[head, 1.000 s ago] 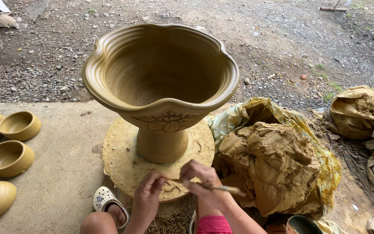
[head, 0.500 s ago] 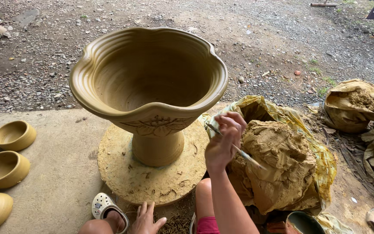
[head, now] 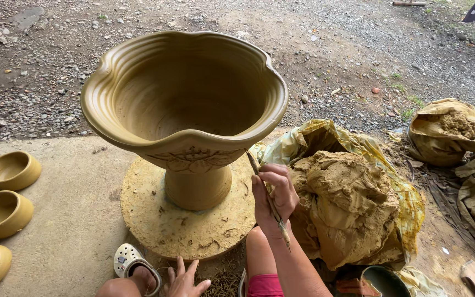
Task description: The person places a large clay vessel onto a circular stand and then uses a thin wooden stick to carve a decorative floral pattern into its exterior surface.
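Observation:
A large unfired clay pedestal vase [head: 185, 110] with a wavy rim stands on a round turntable disc [head: 182, 220]. My right hand [head: 273, 198] grips a thin carving stick [head: 269, 201]; its tip touches the vase's outer wall just under the rim on the right, beside a carved leaf band. My left hand [head: 185, 280] rests low at the frame's bottom edge, fingers spread, holding nothing, in front of the disc.
A heap of wet clay [head: 347, 203] on yellow plastic lies right of the disc. Several small clay bowls [head: 4, 212] sit at the left on the concrete. A sack of clay [head: 446, 129] stands far right. Gravel ground lies behind. A white clog [head: 130, 261] is near my knee.
My right hand rose from the disc's front edge to the vase wall with the stick. My left hand dropped off the disc to the bottom of the frame.

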